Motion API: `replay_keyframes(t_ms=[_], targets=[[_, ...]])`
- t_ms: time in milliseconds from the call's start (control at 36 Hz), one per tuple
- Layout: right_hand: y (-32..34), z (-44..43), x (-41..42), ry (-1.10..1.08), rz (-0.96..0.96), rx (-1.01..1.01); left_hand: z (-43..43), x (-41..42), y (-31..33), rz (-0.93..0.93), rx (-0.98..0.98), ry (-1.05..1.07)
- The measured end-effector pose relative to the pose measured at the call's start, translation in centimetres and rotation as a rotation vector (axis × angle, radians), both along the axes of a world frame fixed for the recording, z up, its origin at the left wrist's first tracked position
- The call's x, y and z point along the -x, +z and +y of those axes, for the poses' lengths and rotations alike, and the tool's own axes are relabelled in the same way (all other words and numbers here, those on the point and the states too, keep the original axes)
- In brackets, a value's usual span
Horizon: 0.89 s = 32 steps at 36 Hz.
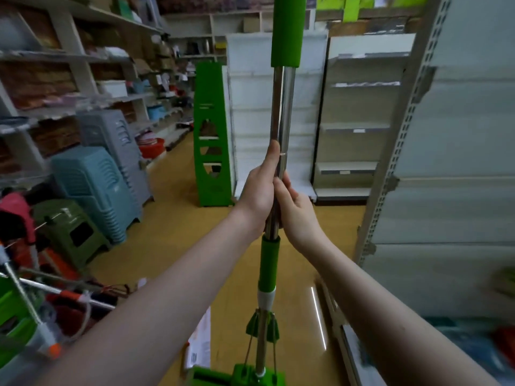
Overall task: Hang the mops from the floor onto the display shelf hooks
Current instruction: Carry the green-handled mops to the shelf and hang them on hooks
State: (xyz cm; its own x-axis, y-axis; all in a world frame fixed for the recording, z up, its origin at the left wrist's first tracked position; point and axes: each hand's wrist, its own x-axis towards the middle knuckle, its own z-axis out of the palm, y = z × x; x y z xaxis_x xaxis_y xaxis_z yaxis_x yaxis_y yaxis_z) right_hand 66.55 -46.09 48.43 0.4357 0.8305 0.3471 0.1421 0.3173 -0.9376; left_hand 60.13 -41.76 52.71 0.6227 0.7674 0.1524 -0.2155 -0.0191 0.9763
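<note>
A green mop (282, 107) stands upright in front of me, with a steel pole, green grip sleeves and a green head (245, 377) near the floor. My left hand (262, 188) grips the steel pole, thumb lying up along it. Just below and to the right, my right hand (296, 210) wraps the same pole. The top of the handle runs out of view. More mops (55, 291) with steel poles and orange fittings lie in a pile at the lower left. The white display shelf (401, 162) rises on my right; no hooks show.
Stacked plastic stools (94, 188) stand along the left under stocked shelves. A green cardboard stand (212, 135) and empty white shelving (354, 118) close the aisle ahead. A packaging sheet (199, 344) lies on the yellow floor by the mop head.
</note>
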Motion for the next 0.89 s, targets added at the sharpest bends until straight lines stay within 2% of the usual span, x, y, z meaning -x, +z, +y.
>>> replay_keyframes(t_ms=[222,472,694,806,889], targets=[[0.4,-10.6,-7.4,-0.034,-0.126,0.045,-9.8,-6.7,0.2,-0.013,0.008,-0.077],[-0.3,-20.8,-14.6,-0.244,-0.139,0.053,-19.5,-14.5,-0.4,-0.033,0.030,-0.256],[0.5,-27.6,-21.0,-0.425,-0.160,0.185,-24.2,-20.8,-1.0,-0.072,0.028,-0.352],[0.5,-29.8,-23.8,-0.648,-0.237,0.233,-25.8,-24.1,-0.9,-0.140,0.114,-0.424],[0.7,-30.7,-25.6,-0.708,-0.177,0.237,-27.1,-26.3,-0.6,-0.172,0.167,-0.474]])
